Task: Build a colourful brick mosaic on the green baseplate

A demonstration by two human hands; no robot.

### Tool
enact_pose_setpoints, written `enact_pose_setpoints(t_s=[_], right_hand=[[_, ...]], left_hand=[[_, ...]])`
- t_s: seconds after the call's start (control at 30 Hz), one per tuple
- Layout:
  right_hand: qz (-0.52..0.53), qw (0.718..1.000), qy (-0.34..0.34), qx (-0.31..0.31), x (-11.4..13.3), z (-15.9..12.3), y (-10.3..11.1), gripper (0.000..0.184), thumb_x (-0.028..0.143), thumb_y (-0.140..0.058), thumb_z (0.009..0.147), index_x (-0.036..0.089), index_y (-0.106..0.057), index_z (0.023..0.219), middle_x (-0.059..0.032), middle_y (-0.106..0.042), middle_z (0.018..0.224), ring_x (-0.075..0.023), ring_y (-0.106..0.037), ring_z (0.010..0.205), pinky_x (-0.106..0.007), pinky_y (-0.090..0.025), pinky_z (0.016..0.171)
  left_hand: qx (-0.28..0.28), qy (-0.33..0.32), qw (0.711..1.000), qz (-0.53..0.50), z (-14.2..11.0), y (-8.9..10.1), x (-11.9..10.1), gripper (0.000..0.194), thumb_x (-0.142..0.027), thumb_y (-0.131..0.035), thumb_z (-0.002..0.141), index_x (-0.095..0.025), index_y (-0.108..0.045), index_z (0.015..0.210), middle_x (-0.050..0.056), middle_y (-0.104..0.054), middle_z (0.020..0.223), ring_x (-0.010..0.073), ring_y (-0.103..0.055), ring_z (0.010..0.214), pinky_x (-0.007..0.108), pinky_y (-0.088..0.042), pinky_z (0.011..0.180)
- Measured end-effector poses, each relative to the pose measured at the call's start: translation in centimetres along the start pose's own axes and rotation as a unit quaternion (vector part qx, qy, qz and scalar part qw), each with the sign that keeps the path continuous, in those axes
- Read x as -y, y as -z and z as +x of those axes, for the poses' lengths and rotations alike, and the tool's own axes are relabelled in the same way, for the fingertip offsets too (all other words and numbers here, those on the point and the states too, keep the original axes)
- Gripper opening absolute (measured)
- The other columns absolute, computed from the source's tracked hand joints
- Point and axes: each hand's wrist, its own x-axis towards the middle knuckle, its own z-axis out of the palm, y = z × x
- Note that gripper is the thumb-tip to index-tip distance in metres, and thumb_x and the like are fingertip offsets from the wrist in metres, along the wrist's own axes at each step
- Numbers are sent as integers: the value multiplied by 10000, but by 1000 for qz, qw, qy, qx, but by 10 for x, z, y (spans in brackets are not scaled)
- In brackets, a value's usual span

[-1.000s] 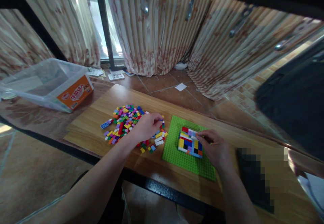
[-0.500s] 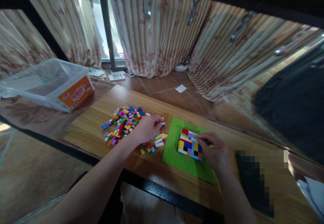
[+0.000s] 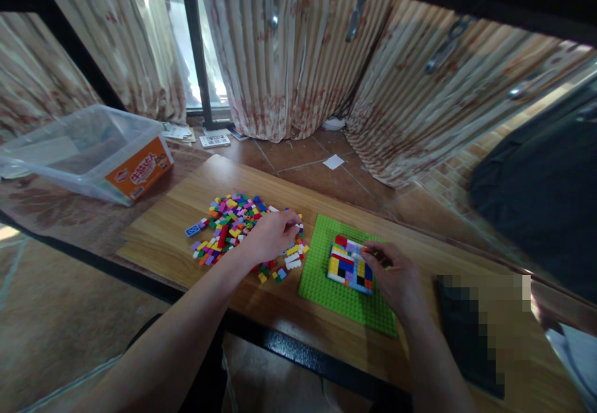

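Note:
My left hand (image 3: 276, 234) hovers over the right side of a pile of loose toy bricks (image 3: 233, 214), its fingers curled together; what they hold, if anything, is hidden. A flat, many-coloured brick build (image 3: 347, 267) sits on a green baseplate (image 3: 321, 301). At the build's far right corner, my right hand (image 3: 396, 270) has thumb and fingertips pinched together. A small orange brick (image 3: 364, 249) shows at those fingertips. Part of the build's right side is covered by this hand.
A clear plastic bin (image 3: 93, 158) with an orange label stands at the left. On the wooden board (image 3: 177, 214), a dark flat item (image 3: 466, 338) lies at the right, partly pixelated. Curtains (image 3: 298, 58) hang behind, and papers (image 3: 215, 141) lie beyond the board.
An orange brick now shows at my right fingertips, at the build's far right corner. The right hand has shifted only slightly. My left hand stays nearly still over the pile.

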Motion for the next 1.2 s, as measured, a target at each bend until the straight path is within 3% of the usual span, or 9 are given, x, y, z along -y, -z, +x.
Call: enact_pose_setpoints(t_s=[0.33, 0.8, 1.0, 1.2], right_hand=[[-20, 999, 31, 11, -2, 0, 0, 378, 525, -518, 865, 200, -706, 909, -87, -654, 950, -196, -618, 806, -334, -503, 707], [1, 999, 6, 34, -5, 1, 1, 342, 492, -554, 847, 205, -726, 918, -79, -657, 948, -187, -618, 783, -332, -494, 696], [11, 1000, -5, -4, -4, 0, 2, 300, 437, -559, 838, 198, -715, 931, -83, -687, 957, -198, -628, 800, -341, -492, 710], [19, 997, -56, -56, -3, 2, 4, 255, 391, -588, 777, 185, -714, 862, -71, -701, 834, -199, -627, 722, -341, -492, 669]], left_hand=[[-1, -3, 1000, -3, -1, 0, 0, 205, -155, -466, 867, -173, -668, 899, 28, -697, 821, 155, -627, 756, 257, -452, 695], [13, -6, 1000, 9, -1, 1, -1, 218, -170, -464, 866, -164, -675, 919, 43, -702, 846, 164, -632, 773, 267, -460, 709], [15, -3, 1000, 9, -2, 0, 0, 228, -177, -461, 871, -166, -677, 942, 48, -707, 870, 170, -638, 798, 274, -467, 725], [9, 0, 1000, 10, -2, 0, 0, 211, -180, -471, 865, -170, -675, 917, 42, -699, 847, 164, -629, 776, 264, -464, 709]])
